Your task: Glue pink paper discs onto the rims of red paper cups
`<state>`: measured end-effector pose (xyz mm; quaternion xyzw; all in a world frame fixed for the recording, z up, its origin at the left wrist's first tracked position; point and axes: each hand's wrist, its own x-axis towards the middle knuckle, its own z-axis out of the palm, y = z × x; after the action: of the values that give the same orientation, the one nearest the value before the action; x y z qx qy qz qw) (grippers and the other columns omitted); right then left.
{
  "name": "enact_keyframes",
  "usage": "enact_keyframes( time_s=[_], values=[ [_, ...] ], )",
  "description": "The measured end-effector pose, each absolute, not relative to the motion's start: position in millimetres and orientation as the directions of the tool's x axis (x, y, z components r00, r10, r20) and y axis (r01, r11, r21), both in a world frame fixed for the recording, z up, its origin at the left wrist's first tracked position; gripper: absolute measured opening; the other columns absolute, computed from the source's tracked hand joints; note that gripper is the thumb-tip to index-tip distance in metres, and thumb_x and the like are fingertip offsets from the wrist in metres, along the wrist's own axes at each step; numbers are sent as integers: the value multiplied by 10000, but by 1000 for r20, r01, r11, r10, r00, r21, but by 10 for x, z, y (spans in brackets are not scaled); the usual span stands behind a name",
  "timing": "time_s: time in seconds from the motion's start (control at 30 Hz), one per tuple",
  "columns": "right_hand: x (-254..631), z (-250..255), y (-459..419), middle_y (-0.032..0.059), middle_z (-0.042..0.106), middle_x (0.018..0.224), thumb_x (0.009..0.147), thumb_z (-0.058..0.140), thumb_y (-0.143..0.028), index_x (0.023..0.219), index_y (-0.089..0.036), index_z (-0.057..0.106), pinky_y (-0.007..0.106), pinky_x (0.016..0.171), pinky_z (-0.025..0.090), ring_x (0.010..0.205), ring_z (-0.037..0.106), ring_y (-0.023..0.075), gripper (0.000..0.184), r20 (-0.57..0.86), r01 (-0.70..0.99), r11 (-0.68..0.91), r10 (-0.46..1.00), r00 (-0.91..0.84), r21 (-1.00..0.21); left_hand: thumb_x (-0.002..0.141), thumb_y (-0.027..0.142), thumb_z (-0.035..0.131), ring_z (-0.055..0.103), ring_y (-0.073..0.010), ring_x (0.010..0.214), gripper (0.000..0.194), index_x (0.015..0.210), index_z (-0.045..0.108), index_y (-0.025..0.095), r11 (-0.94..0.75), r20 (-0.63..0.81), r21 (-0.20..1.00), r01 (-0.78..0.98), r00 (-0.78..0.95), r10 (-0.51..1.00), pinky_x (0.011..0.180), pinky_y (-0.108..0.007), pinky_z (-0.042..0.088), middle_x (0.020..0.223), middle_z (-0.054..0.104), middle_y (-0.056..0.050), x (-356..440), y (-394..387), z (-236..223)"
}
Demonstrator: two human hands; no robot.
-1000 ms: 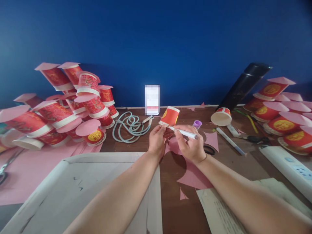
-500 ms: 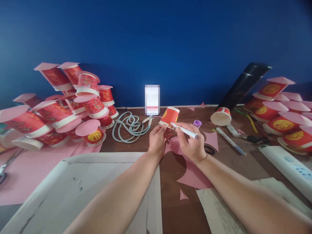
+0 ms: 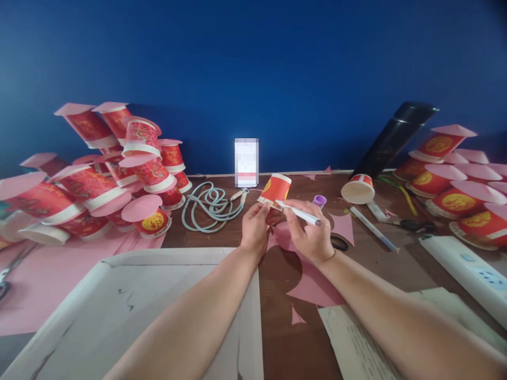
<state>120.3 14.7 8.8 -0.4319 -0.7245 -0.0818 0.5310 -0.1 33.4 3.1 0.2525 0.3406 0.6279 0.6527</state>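
Note:
My left hand [image 3: 255, 224] is closed on the lower rim of a red paper cup [image 3: 278, 188] with a yellow emblem, its pale band at the bottom. In my right hand [image 3: 312, 235] is a white marker pen [image 3: 304, 215], its tip at the cup's lower edge; whether it touches cannot be told. Just behind the right hand stands a purple ring-shaped piece [image 3: 319, 201], perhaps a roll or cap. Pink paper offcuts [image 3: 317, 285] lie beneath the right wrist. Another red paper cup [image 3: 358, 191] lies on its side to the right.
Stacked red cups with pink paper tops [image 3: 89, 187] fill the left; more capped cups [image 3: 455, 200] sit right. A black flask [image 3: 396, 138] leans on the blue wall. Around lie a coiled cord [image 3: 209, 211], a lit phone [image 3: 246, 162], a power strip [image 3: 467, 274] and a white tray [image 3: 158, 316].
The pen tip rose from the cup's rim onto its red side, then came slightly back down toward the pale lower band. My left hand and the cup stay nearly still.

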Motion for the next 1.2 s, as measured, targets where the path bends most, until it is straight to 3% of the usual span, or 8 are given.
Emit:
enact_keyframes(
  time_s=[0.43, 0.8, 1.03, 1.2],
  values=[
    [1193, 93, 117, 31, 731, 933, 888, 548, -245, 969, -219, 651, 340, 822, 500, 860, 664, 183, 134, 809, 693, 631, 576, -118, -349, 673, 255, 713, 569, -102, 596, 161, 705, 595, 149, 73, -98, 740, -669, 1, 995, 649, -250, 443, 656, 613, -1, 9, 342, 14],
    [1208, 91, 153, 44, 734, 940, 894, 549, -238, 1009, -214, 653, 350, 811, 499, 855, 674, 192, 157, 836, 721, 596, 547, -42, -353, 702, 257, 694, 570, -99, 604, 144, 716, 620, 135, 88, -130, 777, -624, -22, 991, 645, -246, 445, 670, 625, -18, 1, 317, 55],
    [1201, 90, 126, 33, 732, 941, 889, 547, -248, 988, -225, 652, 347, 827, 501, 858, 669, 188, 146, 817, 691, 644, 561, -135, -328, 670, 272, 723, 580, -109, 619, 176, 713, 607, 146, 70, -104, 752, -656, -14, 994, 660, -256, 451, 673, 617, -9, 7, 328, 31],
    [1203, 87, 141, 36, 730, 949, 884, 557, -212, 997, -220, 646, 349, 826, 495, 868, 664, 189, 144, 839, 711, 622, 538, -82, -329, 697, 267, 700, 567, -97, 610, 152, 732, 628, 138, 77, -116, 775, -628, -22, 993, 641, -242, 449, 677, 617, -12, 7, 323, 37]
  ],
)
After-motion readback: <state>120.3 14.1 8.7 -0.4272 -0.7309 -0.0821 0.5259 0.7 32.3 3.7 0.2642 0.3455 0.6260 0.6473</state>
